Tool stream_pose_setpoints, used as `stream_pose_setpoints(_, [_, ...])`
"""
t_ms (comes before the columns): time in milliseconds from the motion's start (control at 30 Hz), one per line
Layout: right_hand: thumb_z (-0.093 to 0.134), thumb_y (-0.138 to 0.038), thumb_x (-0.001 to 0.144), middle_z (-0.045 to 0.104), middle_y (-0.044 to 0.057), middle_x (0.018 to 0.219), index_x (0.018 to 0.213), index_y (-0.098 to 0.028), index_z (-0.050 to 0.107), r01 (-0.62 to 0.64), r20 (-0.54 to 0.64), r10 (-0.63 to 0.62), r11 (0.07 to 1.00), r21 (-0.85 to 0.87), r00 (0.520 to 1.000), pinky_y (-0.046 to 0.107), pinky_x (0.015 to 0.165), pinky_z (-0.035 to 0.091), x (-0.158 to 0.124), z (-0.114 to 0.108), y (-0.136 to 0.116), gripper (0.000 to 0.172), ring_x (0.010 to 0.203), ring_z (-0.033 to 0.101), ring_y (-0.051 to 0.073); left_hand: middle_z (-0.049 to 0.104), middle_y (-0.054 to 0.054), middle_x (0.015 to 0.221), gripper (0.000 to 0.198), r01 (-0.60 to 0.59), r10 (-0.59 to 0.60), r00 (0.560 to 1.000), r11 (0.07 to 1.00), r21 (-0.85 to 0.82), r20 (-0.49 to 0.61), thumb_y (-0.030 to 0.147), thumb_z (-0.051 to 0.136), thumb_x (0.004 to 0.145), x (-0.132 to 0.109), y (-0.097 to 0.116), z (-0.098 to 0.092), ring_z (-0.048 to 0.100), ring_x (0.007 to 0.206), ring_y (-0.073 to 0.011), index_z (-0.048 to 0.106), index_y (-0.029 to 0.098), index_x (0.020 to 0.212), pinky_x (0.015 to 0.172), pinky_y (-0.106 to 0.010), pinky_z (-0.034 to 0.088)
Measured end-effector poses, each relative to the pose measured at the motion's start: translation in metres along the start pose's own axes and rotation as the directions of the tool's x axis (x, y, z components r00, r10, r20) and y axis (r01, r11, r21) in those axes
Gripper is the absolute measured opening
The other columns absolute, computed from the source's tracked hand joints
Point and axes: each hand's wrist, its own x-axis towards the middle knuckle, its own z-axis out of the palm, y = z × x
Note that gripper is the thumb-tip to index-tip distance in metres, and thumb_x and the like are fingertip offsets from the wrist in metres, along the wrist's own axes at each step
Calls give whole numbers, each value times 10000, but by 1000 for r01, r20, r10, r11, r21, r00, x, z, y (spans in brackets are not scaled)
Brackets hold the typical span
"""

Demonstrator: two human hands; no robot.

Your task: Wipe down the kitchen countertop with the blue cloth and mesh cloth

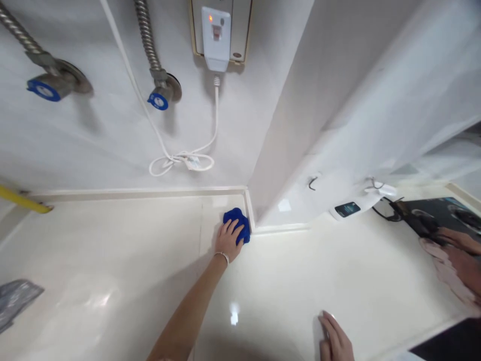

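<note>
Blue cloth (244, 231): lies on the white counter (356, 265), by the wall trim (280, 230) near a corner.
Left hand (228, 241): rests on the cloth, fingers spread and slightly bent over it.
Right hand (336, 338): low in view, at the counter, fingers close together; cut off, so I cannot tell whether it holds anything.
Wall: white plug (216, 42), cord looped below.
</note>
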Motion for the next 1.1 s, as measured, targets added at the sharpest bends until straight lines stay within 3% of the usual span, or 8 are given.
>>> stream_pose_setpoints(233, [437,-256,955,572,156,1413,1362,-205,539,13,-23,-12,999,31,1000,530,989,545,8,-1,-12,423,1245,597,338,504,-24,1577,569,-166,171,977,985,-49,130,322,632,825,-145,84,24,416,1463,-350,584,378,1389,1192,-625,379])
stream_pose_setpoints(333, [423,-269,970,567,150,1417,1373,-217,529,6,-42,-4,999,50,999,545,1011,527,9,1,-14,420,1255,586,334,452,29,1613,669,-316,349,908,933,-169,229,474,671,810,-202,113,48,407,1477,-329,479,468,1451,1215,-609,356])
stream_pose_setpoints(433, [410,-283,985,553,146,1434,1394,-226,513,-19,-44,23,997,69,999,567,1042,502,9,1,-16,425,1285,564,334,361,43,1664,702,-353,435,843,892,-283,318,513,646,837,-224,119,61,323,1527,-314,400,482,1493,1248,-613,288])
stream_pose_setpoints(500, [400,-285,993,545,146,1442,1400,-225,510,-28,-36,31,996,87,999,573,1065,484,9,-1,-17,427,1295,555,331,388,91,1646,669,-322,392,860,914,-247,326,491,674,825,-215,110,56,338,1520,-270,441,523,1451,1257,-555,299])
stream_pose_setpoints(600, [397,-291,1000,540,147,1446,1395,-221,519,-42,-30,45,994,100,999,573,1086,470,10,-3,-20,419,1300,548,328,502,119,1568,582,-169,184,951,982,-81,249,368,702,811,-175,78,34,404,1478,-237,555,556,1342,1258,-514,305])
stream_pose_setpoints(700, [378,-295,1010,543,146,1439,1379,-219,529,-61,-36,65,994,95,997,575,1082,474,11,-4,-23,406,1298,544,324,430,-28,1629,534,47,-49,994,999,28,93,246,522,902,-125,31,4,287,1535,-318,556,369,1421,1269,-635,185])
stream_pose_setpoints(933, [368,-322,1028,546,135,1452,1398,-233,517,-66,-52,71,993,96,996,550,1052,507,10,-1,-24,409,1300,550,317,379,-113,1650,538,429,-407,892,899,90,-197,344,413,947,-59,-70,-67,219,1553,-366,533,213,1454,1277,-642,108])
stream_pose_setpoints(1100, [424,-330,1011,605,134,1396,1366,-235,571,-2,-98,11,997,84,995,477,967,575,9,5,-14,396,1221,624,312,437,-120,1616,529,519,-486,821,854,38,-298,363,432,924,-64,-70,-77,271,1534,-367,580,213,1409,1252,-626,224])
